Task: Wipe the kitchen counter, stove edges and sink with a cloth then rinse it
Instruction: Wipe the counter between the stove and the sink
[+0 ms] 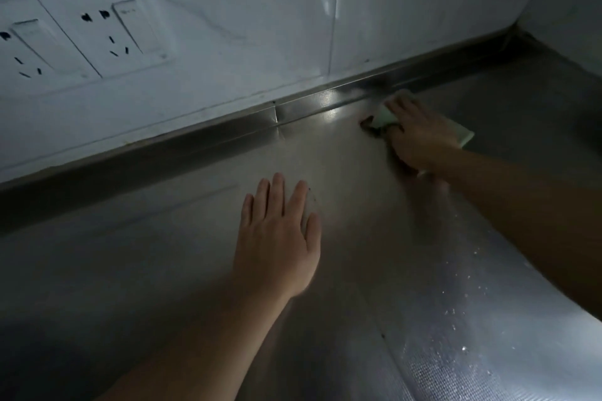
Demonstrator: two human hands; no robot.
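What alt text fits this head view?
The right hand presses a pale green cloth onto the textured metal counter near its raised back edge, while the left hand rests flat, fingers straight. White wall sockets sit on the tiled wall above.

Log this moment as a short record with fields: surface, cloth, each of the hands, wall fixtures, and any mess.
surface: metal-foil-covered counter, meeting a tiled wall
cloth: pale green cloth, flat on the counter by the back edge
right hand: pressing on the cloth, fingers laid over it
left hand: flat on the counter, fingers straight, holding nothing
wall fixtures: two switched sockets at upper left
mess: dark scrap beside the cloth; white specks at right
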